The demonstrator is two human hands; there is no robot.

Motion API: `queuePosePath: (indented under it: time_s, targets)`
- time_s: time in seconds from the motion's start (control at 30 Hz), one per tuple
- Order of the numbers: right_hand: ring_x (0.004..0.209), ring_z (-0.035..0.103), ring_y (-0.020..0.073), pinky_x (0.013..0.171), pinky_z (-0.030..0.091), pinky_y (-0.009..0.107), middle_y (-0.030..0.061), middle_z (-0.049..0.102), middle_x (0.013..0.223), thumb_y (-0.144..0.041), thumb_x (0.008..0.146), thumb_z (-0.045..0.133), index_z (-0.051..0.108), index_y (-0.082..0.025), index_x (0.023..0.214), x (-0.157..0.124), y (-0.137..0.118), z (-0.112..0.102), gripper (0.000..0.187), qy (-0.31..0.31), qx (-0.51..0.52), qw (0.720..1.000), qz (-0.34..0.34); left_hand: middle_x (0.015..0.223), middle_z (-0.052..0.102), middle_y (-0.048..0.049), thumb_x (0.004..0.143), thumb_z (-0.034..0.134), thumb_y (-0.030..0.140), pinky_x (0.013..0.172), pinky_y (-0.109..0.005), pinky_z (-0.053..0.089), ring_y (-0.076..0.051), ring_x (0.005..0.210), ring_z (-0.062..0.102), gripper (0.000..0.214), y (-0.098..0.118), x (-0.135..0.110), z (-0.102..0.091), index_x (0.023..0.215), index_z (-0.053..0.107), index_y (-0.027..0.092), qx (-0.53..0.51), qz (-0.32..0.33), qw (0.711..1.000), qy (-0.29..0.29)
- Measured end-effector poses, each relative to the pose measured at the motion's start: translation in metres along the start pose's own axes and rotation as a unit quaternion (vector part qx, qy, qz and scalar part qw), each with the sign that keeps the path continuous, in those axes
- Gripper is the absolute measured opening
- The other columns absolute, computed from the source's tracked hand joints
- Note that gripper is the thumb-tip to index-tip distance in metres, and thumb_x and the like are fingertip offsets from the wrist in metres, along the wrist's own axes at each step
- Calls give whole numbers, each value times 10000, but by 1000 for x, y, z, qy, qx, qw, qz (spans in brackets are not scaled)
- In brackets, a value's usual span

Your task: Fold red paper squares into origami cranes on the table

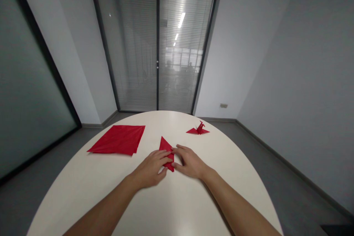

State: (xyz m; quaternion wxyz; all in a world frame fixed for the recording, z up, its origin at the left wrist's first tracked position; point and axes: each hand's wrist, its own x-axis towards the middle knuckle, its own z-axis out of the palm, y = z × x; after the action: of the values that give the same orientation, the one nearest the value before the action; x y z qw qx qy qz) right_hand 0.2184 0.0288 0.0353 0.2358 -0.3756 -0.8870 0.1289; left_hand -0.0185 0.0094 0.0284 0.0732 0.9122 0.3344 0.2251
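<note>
Works with both bare hands over a folded red paper (163,144) near the middle of a round white table (168,210). Lays the left hand (151,167) palm down across the paper from the table's left side, open, fingers slightly parted and almost straight, fingertips resting on the red surface, thumb near the lower corner, without gripping anything. Meets the paper's edge from the table's right side with the right hand (191,161), half open and loosely curved, index finger and thumb set apart along that edge, without a closed hold. Shows the paper with one sharp corner aimed toward the table's far rim, much of the remainder hidden under fingers. Displays, on the table's far left, a pile of red sheets (117,139), slightly out of line at one corner. Includes, at the table's far right, a red paper crane (199,129), wings spread and neck raised. Takes in, beyond the table's far rim, black-framed glass panes (132,44) with blinds (179,92). Also shows a small wall plate (224,106) behind the table to the right, and grey floor (287,191) beside the table.
</note>
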Motion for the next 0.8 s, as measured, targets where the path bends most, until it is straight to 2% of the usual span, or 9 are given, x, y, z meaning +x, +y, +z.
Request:
queuePosePath:
  time_s: [0.1,0.3,0.43,0.63,0.7,0.8]
  targets:
    - [1375,477,341,1135,385,505,112,621,1391,-311,843,694,585,-198,1347,0,-2,-1,528,-3,3,1000,-3,1438,583,-67,871,570,139,1155,-459,392,-251,1364,492,456,-1,-1,1,1310,606,258,-4,-14,1000,-3]
    - [1191,606,255,1071,438,426,67,724,1198,-231,840,695,700,-225,1159,2,-9,-4,320,28,1,998,-48,1425,595,-86,896,593,203,1112,-479,423,-273,1315,529,447,3,0,0,1339,603,254,14,-44,999,4]
    - [1189,606,236,1085,431,433,43,739,1176,-168,888,621,736,-266,1145,2,-8,-5,299,31,-2,998,-49,1359,643,-89,913,609,269,1070,-494,448,-286,1255,563,400,5,2,-5,1313,624,241,26,-58,998,5]
    - [1173,627,210,1105,412,418,25,761,1130,-101,880,599,768,-265,1055,-1,-1,-9,294,19,-7,998,-66,1333,659,-78,892,641,280,1124,-473,413,-284,1317,534,404,-1,-1,-7,1295,635,247,14,-46,999,1]
    - [1142,641,207,1094,411,403,29,771,1083,-127,894,609,765,-252,1050,-1,-3,-11,253,15,-5,997,-75,1350,646,-83,915,623,314,1093,-456,449,-279,1287,563,377,-3,-2,-5,1286,643,250,16,-53,998,5]
    - [1096,655,229,1048,428,401,55,767,1060,-266,890,691,750,-229,1075,0,-8,-12,197,2,-5,997,-82,1370,632,-80,949,587,341,1074,-453,464,-273,1268,575,349,-4,-1,-1,1280,647,252,19,-63,998,19]
